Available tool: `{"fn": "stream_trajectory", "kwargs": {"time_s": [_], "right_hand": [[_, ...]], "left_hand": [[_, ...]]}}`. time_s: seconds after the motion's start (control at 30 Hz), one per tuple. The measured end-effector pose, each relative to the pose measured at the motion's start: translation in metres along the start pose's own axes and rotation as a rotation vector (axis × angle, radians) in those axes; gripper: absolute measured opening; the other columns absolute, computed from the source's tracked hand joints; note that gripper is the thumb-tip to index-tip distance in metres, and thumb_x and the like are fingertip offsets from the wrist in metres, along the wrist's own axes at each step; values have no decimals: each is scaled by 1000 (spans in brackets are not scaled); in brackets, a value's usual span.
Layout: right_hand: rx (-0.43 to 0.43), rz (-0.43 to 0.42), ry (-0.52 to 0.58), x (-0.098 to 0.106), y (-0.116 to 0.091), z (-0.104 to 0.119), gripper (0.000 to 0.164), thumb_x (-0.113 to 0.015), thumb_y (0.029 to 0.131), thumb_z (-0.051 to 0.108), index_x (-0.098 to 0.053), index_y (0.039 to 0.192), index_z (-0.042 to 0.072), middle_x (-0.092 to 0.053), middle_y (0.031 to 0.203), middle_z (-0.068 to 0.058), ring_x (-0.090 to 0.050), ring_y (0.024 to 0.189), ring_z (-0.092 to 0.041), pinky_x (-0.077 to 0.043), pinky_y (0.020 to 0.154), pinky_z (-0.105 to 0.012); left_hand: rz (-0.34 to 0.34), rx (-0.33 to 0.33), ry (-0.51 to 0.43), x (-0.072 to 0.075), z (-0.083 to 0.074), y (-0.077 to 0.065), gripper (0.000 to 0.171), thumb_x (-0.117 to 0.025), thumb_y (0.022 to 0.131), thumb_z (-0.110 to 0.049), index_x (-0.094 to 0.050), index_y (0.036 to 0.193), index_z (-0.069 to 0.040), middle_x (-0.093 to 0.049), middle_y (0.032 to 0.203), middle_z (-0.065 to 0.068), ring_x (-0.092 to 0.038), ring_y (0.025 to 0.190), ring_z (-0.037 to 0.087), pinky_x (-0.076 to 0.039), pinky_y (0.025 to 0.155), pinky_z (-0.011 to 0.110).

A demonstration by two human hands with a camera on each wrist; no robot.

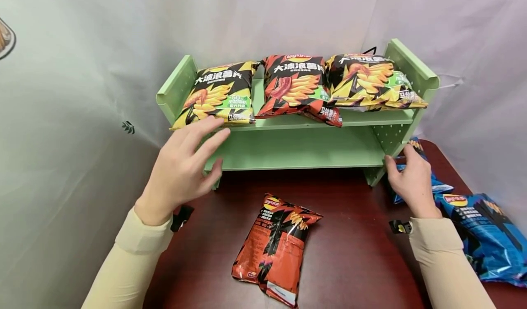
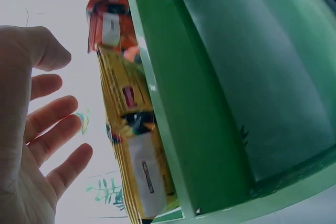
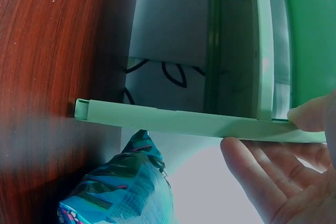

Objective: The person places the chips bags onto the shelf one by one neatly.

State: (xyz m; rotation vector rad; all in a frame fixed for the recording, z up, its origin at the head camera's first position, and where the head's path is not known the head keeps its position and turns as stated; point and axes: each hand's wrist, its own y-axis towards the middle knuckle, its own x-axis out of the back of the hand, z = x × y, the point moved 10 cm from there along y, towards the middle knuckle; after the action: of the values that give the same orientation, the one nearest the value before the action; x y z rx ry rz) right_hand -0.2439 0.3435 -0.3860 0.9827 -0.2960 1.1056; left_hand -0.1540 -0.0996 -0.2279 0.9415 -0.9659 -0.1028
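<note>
A green two-tier shelf rack [image 1: 300, 150] stands on the table. On its upper tier lie a yellow-and-black chip bag [image 1: 216, 92] at the left, a red chip bag [image 1: 293, 82] in the middle and another yellow-and-black chip bag [image 1: 364, 81] at the right. My left hand [image 1: 179, 167] is at the rack's front left, fingers spread and holding nothing; the left wrist view shows it apart from the yellow bag [image 2: 142, 145]. My right hand [image 1: 413, 185] holds the rack's right side panel [image 3: 189, 123], thumb on the inner side and fingers on the outer.
A red chip bag [image 1: 271, 249] lies back side up on the dark red table [image 1: 346, 254] in front of the rack. Blue chip bags [image 1: 487, 236] lie to the right, beside the right forearm. White curtains [image 1: 288, 16] hang behind and at both sides.
</note>
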Motion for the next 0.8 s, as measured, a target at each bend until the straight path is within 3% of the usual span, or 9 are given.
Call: {"fn": "stream_trajectory", "kwargs": {"time_s": [0.23, 0.47, 0.57, 0.8], "right_hand": [[-3, -3, -8, 0, 0, -1, 32, -64, 100, 18, -62, 123, -3, -70, 111, -28, -68, 95, -49, -32, 63, -4], [0, -5, -2, 0, 0, 0, 30, -64, 100, 18, -62, 122, -3, -70, 110, -29, -68, 93, -49, -32, 62, -3], [0, -3, 0, 0, -1, 0, 30, -64, 100, 18, -62, 121, -3, -70, 110, -28, -68, 93, -48, -32, 62, -3], [0, -2, -1, 0, -1, 0, 29, -64, 100, 18, -61, 121, -3, -70, 109, -28, -68, 95, -48, -32, 64, -4]], "left_hand": [[15, -38, -27, -11, -28, -20, 45, -55, 94, -17, -66, 134, -1, -63, 139, 22, -62, 126, 40, -52, 100, 54], [68, -34, -93, -33, -51, -41, 44, -51, 96, -18, -66, 134, -2, -64, 136, 21, -64, 122, 39, -54, 97, 53], [125, 27, -132, -47, -57, -55, 48, -51, 97, -23, -63, 139, -4, -63, 140, 18, -64, 121, 36, -55, 97, 51], [350, 323, -264, -89, -60, -102, 63, -72, 88, -32, -55, 148, -18, -57, 145, 3, -62, 126, 21, -57, 93, 45]]}}
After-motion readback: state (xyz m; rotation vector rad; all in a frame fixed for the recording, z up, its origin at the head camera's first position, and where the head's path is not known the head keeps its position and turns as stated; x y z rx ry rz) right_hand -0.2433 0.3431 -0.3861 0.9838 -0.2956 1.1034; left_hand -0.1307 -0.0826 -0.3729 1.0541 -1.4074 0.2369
